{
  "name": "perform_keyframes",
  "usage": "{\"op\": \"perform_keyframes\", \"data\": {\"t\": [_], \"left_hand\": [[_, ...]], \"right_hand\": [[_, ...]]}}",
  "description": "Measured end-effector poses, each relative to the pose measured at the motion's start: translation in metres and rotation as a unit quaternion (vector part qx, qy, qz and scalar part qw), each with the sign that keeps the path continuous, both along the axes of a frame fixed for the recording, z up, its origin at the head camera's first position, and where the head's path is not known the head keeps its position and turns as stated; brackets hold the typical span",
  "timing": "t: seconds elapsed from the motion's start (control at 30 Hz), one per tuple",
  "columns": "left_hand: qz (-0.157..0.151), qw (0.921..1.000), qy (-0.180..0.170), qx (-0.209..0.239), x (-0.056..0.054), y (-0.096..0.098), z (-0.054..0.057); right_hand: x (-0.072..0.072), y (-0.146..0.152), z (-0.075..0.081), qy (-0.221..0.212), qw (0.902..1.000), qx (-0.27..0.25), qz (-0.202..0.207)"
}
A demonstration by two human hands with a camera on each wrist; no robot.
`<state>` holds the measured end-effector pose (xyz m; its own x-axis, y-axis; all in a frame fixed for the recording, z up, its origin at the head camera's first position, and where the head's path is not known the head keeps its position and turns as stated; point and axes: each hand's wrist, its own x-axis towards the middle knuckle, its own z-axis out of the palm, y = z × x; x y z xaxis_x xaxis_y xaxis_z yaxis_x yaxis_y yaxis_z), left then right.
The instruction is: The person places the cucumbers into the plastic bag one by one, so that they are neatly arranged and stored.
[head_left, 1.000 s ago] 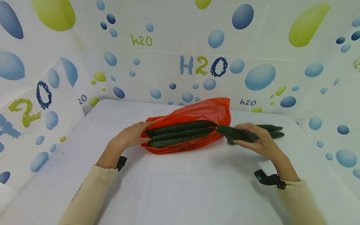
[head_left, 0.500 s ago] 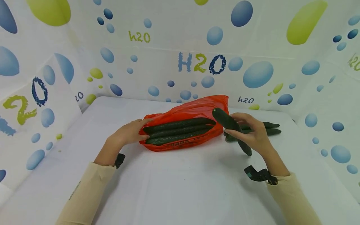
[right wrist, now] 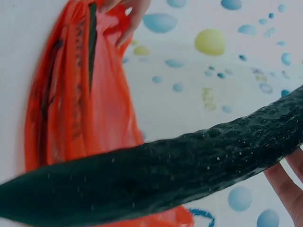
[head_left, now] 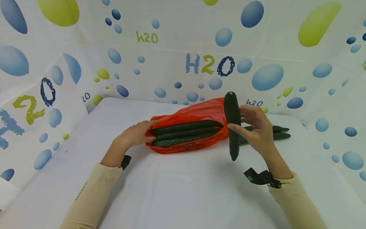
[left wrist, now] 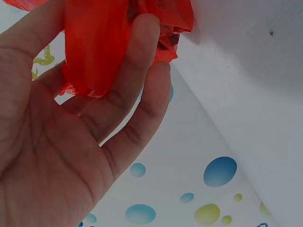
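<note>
My right hand [head_left: 258, 127] pinches a dark green cucumber [head_left: 233, 111] between thumb and fingers. It is held nearly upright at the right end of a red plastic bag [head_left: 200, 109]. Across the right wrist view the same cucumber [right wrist: 165, 170] runs large, its bumpy skin showing, with the bag [right wrist: 111, 104] behind it. Several cucumbers [head_left: 186, 134] lie side by side in the bag. At the bag's left end my left hand [head_left: 135, 135] grips the plastic, thumb low and fingers on top. In the left wrist view its fingers curl round the red plastic [left wrist: 94, 47].
More cucumbers [head_left: 281, 135] lie on the white tabletop [head_left: 183, 190] behind my right hand, partly hidden by it. A white backdrop [head_left: 171, 25] with blue and green drops rises behind the table and along the sides.
My right hand has lifted the cucumber and turned it from lying sideways, its tip towards the bag, to nearly upright. My left hand keeps its place on the bag.
</note>
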<state>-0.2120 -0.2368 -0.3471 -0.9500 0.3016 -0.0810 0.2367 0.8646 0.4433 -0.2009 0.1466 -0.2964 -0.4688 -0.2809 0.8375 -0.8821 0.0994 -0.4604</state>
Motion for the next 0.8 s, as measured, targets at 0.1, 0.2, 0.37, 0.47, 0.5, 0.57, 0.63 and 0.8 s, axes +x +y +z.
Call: {"op": "perform_keyframes", "data": {"t": [0.1, 0.2, 0.37, 0.47, 0.5, 0.57, 0.63, 0.8], "left_hand": [[-0.001, 1.0000, 0.002, -0.002, -0.001, 0.000, 0.000], [-0.001, 1.0000, 0.004, -0.007, -0.001, 0.000, 0.000], [0.003, 1.0000, 0.000, -0.004, 0.000, 0.000, 0.001], [0.000, 1.0000, -0.003, -0.006, 0.000, 0.001, 0.001], [0.001, 1.0000, -0.003, -0.008, 0.000, 0.001, 0.000], [0.003, 0.9999, -0.004, -0.011, 0.000, 0.001, 0.000], [0.006, 0.9999, -0.005, -0.011, 0.001, 0.000, -0.001], [0.004, 0.9999, 0.005, -0.009, 0.002, 0.000, 0.002]], "right_hand": [[0.001, -0.009, 0.004, 0.008, 0.9996, -0.024, 0.013], [0.000, -0.017, 0.009, 0.017, 0.9984, -0.045, 0.029], [-0.001, -0.028, 0.015, 0.025, 0.9955, -0.074, 0.053], [-0.001, -0.032, 0.017, 0.026, 0.9938, -0.088, 0.064], [-0.002, -0.034, 0.018, 0.027, 0.9934, -0.091, 0.065], [-0.002, -0.038, 0.019, 0.028, 0.9931, -0.094, 0.064], [-0.003, -0.042, 0.021, 0.030, 0.9925, -0.098, 0.066], [-0.006, -0.052, 0.026, 0.046, 0.9873, -0.130, 0.079]]}}
